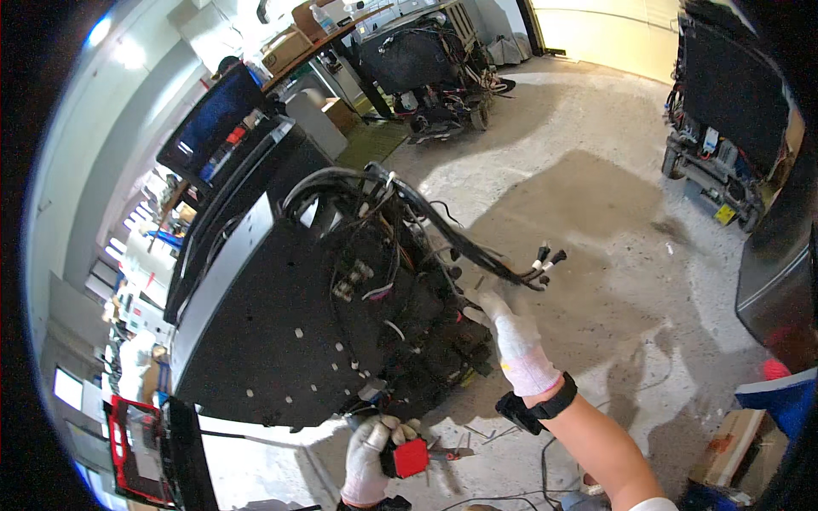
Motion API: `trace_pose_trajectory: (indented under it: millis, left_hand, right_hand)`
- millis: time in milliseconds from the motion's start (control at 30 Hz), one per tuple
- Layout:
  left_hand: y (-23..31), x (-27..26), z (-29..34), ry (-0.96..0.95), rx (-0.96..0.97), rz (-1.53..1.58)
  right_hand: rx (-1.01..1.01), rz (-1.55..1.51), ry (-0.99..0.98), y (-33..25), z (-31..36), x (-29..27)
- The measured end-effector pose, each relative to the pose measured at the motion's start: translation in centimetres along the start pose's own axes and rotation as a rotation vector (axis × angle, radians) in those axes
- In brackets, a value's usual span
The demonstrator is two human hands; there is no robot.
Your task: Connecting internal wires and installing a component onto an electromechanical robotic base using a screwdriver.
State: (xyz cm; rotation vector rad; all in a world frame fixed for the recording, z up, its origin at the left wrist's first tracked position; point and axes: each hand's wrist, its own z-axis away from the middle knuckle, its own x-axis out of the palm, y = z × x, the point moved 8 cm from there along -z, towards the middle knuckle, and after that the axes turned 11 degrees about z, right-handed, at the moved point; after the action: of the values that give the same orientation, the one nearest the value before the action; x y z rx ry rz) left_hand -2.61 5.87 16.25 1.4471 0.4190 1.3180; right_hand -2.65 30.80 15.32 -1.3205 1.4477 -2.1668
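A large black machine (264,332) with a flat side panel stands in front of me, its wiring and inner parts exposed. Thick black cables (443,234) run out of its top toward the right and end in loose connectors (545,262). My left hand (366,456), in a white glove, is closed around a red-and-black tool (409,458) at the machine's lower edge; the tool's exact kind does not show. My right hand (515,341), also gloved, reaches the machine's right side below the cables. Its fingers look stretched out and slightly apart, with their tips partly blurred against dark parts.
Another wired machine (417,68) stands at the back, and a further one (724,128) at the far right. A cardboard box (733,447) and a blue bin (780,400) sit at lower right. Thin cables (545,477) lie on the concrete floor (596,187). A red-framed item (128,443) is at lower left.
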Motion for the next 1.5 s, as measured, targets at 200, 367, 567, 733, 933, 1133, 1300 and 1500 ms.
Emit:
trace_pose_trajectory:
  millis: [200, 367, 567, 733, 933, 1133, 1300, 1500]
  left_hand:
    - [-3.7, 2.7, 0.7, 0.046, -0.269, -0.282]
    - [-5.1, 5.5, -0.6, 0.008, -0.362, -0.338]
    - [-4.8, 7.1, -1.9, -0.044, -0.255, -0.342]
    - [-5.1, 7.9, -2.7, 0.024, -0.296, -0.381]
    - [-5.8, 8.9, -3.3, -0.017, -0.291, -0.328]
    - [-5.7, 9.3, -3.0, -0.103, -0.262, -0.308]
    - [-6.1, 8.9, -2.2, -0.019, -0.355, -0.328]
    - [-7.9, 8.1, -1.9, -0.082, -0.349, -0.325]
  right_hand:
    - [0.291, -0.096, -0.311, 4.2, 1.3, 2.2]
    - [0.313, -0.205, -0.595, 0.6, 2.4, 5.6]
    - [0.3, -0.133, -0.659, -0.1, 1.0, 3.4]
    - [0.315, -0.117, -0.53, -2.0, 0.9, 2.2]
    - [0.365, -0.346, -0.424, -2.4, 0.8, 1.1]
    - [0.367, -0.333, -0.486, -2.1, 0.9, 1.2]
    - [0.388, -0.33, -0.464, -2.2, 1.1, 1.2]
    - [0.356, -0.313, -0.456, -2.3, 1.2, 1.0]
